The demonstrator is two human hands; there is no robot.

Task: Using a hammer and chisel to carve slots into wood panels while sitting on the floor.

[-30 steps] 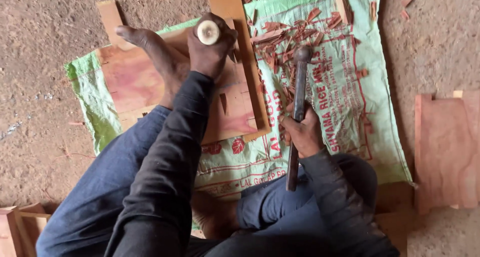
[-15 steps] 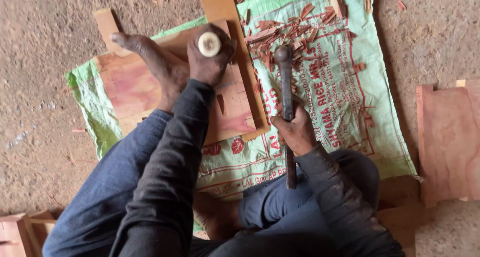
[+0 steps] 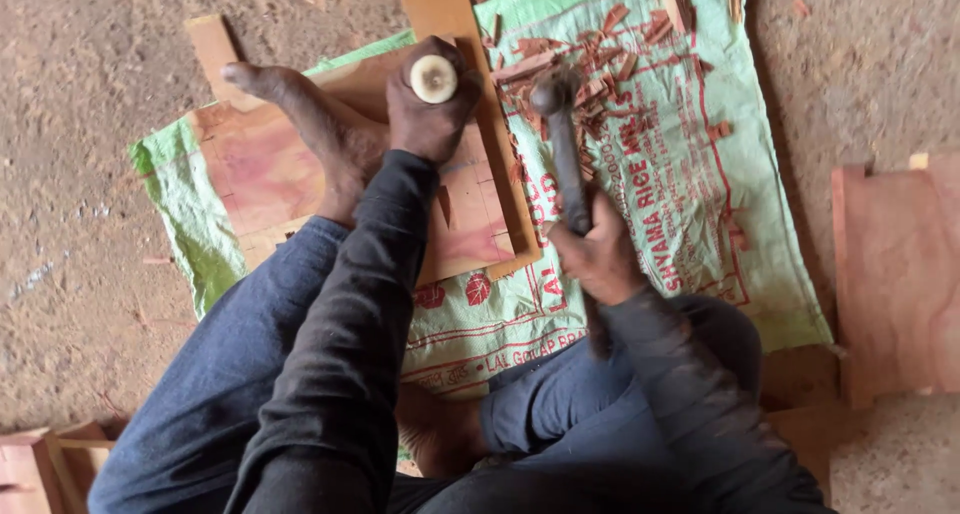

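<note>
Right hand [image 3: 600, 254], fist closed round a dark hammer [image 3: 562, 144], had swung its head nearer the pale round-topped chisel [image 3: 434, 78] gripped upright in the left hand [image 3: 425, 114] on the reddish wooden panel [image 3: 260, 164].

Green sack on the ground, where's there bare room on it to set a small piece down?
The sack is bare along its lower right, between the hammer and the sack's right edge. Bare dirt floor lies left of the wooden panel. Crowded: wood chips litter the top, and the foot and left hand cover the panel.
</note>
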